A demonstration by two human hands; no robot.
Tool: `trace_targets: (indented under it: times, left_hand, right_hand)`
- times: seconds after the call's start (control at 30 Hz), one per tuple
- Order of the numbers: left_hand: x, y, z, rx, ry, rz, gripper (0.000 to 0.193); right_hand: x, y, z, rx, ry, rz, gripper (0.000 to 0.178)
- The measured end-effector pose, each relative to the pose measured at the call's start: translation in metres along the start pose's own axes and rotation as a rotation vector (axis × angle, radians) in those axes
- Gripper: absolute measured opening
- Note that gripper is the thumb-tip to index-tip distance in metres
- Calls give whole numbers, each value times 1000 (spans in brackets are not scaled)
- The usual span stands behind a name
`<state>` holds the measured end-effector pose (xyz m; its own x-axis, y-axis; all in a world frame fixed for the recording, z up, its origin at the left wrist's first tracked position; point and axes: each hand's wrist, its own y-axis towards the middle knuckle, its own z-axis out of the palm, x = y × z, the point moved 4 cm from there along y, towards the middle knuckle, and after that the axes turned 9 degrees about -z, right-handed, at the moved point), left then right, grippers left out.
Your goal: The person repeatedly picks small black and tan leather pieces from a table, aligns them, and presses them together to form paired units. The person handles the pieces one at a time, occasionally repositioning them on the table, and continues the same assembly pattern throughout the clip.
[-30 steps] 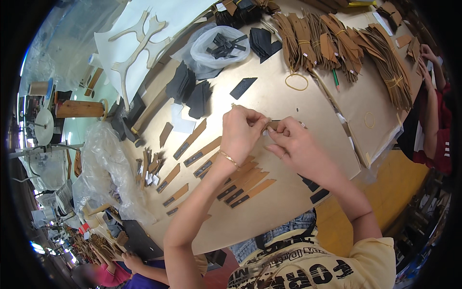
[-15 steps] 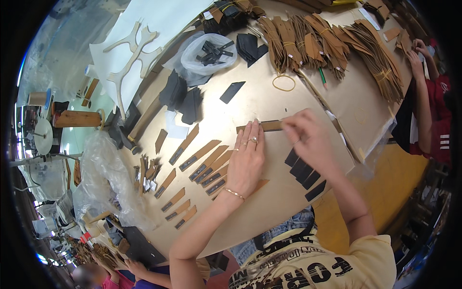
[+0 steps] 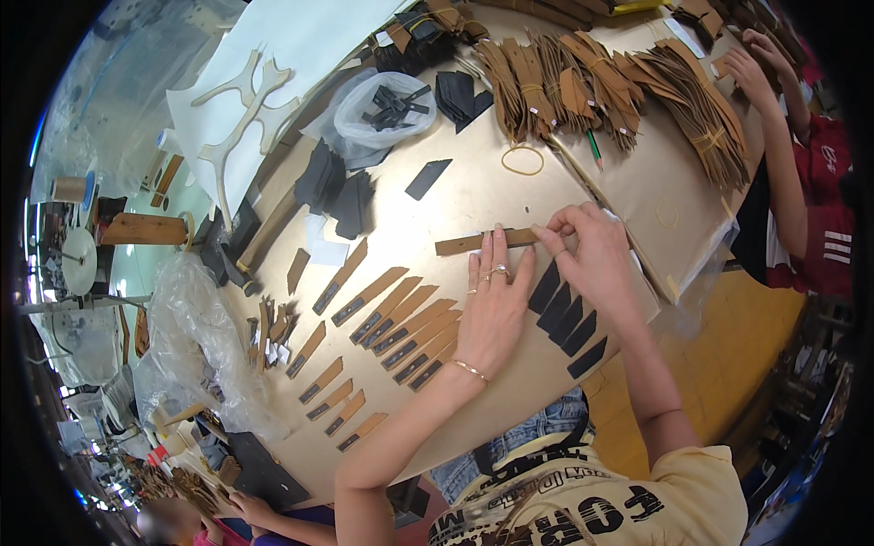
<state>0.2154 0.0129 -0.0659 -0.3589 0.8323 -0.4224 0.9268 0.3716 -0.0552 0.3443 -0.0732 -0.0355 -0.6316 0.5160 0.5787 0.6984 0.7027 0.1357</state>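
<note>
A brown leather strip (image 3: 452,247) lies crosswise on the table in front of me. Over its middle, my left hand (image 3: 496,296) rests flat with fingers stretched out, the fingertips on the strip. At the strip's right end my right hand (image 3: 587,250) is closed, thumb and forefinger pinching the edge. Left of my left hand, brown strips with dark patches (image 3: 396,314) are laid in slanting rows. Below my right hand several black pieces (image 3: 566,320) lie in an overlapping row. One loose black piece (image 3: 428,179) sits farther off.
Bundles of brown strips (image 3: 555,86) lie at the back, beside a green pencil (image 3: 594,150) and a rubber band (image 3: 523,160). A plastic bag of black pieces (image 3: 382,114) stands farther left, near black stacks (image 3: 350,205). Co-workers' hands (image 3: 751,77) show at the right.
My right hand, blurred before, now pinches the strip's right end. My left hand has shifted right along the strip. The dark band seen on the strip earlier no longer shows.
</note>
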Motion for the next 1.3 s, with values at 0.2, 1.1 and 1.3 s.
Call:
trace_targets:
  times: [0.2, 1.1, 1.3]
  left_hand:
    - [0, 1, 3, -11, -17, -19, 48]
    - [1, 1, 5, -10, 14, -28, 45]
    - [0, 1, 5, -16, 43, -26, 45]
  right_hand:
    - [-1, -2, 5, -41, -85, -34, 21]
    - [1, 9, 5, 75, -5, 8, 21]
    - [0, 8, 7, 54, -34, -16, 20]
